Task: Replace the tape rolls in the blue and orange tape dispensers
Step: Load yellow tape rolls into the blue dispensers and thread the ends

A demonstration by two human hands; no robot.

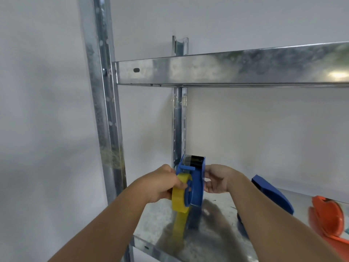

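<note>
Both hands hold up a blue tape dispenser (195,184) above the near left corner of a galvanised metal shelf (162,220), at about 6 o'clock in the head view. The dispenser stands on edge, its black serrated cutter (197,160) at the top, 12 o'clock of its body, with a clear roller just left of the blade. A yellow tape roll (179,197) sits on the dispenser's blue hub on its left face, and a loose strip of yellow tape (178,226) hangs from the roll straight down toward 6 o'clock.

The left hand (162,183) is at 9 o'clock of the dispenser, fingers curled round the roll's upper edge and gripping it. The right hand (217,179) is at 3 o'clock, fingers bent and pinching the dispenser's right side plate.

On the shelf at 3 o'clock of the hands lies a second blue dispenser part (273,193), partly hidden behind the right forearm; what it is exactly cannot be told. Further toward 4 o'clock, at the frame's right edge, lies the orange tape dispenser (328,218), blurred. An upper shelf beam (226,70) runs across at 12 o'clock, fixed to a slotted upright post (105,110) at 10 o'clock, with a pale wall behind
</note>
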